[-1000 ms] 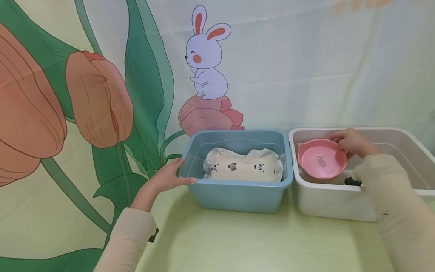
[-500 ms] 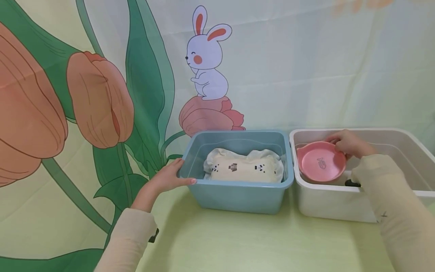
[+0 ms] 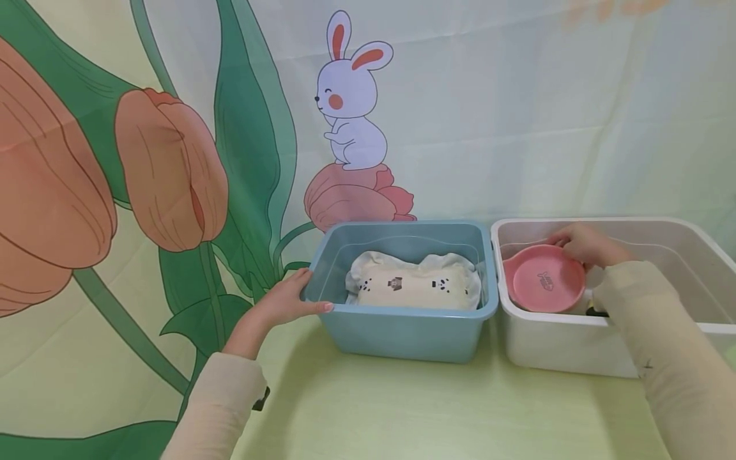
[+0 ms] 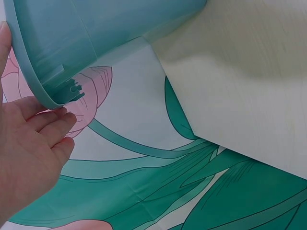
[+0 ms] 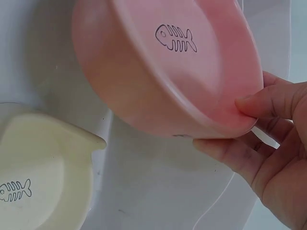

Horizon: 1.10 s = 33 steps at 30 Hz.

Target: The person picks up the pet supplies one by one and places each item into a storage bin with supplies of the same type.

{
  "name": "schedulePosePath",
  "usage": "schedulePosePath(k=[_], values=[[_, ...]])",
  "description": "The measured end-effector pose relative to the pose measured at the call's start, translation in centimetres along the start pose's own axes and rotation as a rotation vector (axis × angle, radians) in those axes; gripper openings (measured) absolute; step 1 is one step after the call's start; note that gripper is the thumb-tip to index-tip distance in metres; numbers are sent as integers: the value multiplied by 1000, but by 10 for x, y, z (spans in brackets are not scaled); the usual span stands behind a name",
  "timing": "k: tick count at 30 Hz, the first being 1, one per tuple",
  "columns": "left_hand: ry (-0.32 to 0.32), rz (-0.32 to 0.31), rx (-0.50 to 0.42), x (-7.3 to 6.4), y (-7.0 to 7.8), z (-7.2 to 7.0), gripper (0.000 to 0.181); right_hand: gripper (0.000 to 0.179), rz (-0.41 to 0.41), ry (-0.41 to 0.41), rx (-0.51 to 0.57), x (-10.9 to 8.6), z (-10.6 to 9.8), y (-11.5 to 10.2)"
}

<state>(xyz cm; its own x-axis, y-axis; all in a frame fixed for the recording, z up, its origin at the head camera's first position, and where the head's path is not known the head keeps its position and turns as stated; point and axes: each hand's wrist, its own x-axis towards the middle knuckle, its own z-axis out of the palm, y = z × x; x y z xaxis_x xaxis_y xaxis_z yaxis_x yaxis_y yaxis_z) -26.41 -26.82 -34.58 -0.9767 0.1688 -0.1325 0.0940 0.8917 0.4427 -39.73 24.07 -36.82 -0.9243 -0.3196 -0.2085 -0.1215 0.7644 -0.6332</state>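
In the head view, my left hand (image 3: 286, 299) holds the left corner of a blue plastic bin (image 3: 408, 326), thumb along the front rim and fingers at the left side. The left wrist view shows those fingers bent against the rim. Inside the bin lies a cream cloth item (image 3: 411, 281) with animal prints and a frilled edge, perhaps a small pillow. My right hand (image 3: 592, 245) pinches the edge of a pink bowl (image 3: 546, 281) with a fishbone print, tilted inside the white bin (image 3: 563, 348). In the right wrist view, a pale yellow bowl (image 5: 43, 163) of similar kind lies below it.
Both bins stand side by side on a pale table (image 3: 425, 409), close against a printed wall cloth (image 3: 460, 128). The white bin's walls surround my right hand. Past the table's edge in the left wrist view, the patterned cloth (image 4: 129, 182) continues.
My right hand has lowered the pink bowl slightly into the white bin, toward its front wall, and the bowl's tilt has shifted. My left hand stays at the blue bin's corner.
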Motion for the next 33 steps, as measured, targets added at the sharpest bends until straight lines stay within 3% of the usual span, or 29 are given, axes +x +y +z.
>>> schedulePosePath(k=[11, 33], values=[[0, 6, -2, -1, 1, 0, 94, 37, -18, 13, -25, -6, 3, -8], [0, 10, 9, 0, -1, 0, 95, 35, 3, -44, -40, -8, 5, -9]])
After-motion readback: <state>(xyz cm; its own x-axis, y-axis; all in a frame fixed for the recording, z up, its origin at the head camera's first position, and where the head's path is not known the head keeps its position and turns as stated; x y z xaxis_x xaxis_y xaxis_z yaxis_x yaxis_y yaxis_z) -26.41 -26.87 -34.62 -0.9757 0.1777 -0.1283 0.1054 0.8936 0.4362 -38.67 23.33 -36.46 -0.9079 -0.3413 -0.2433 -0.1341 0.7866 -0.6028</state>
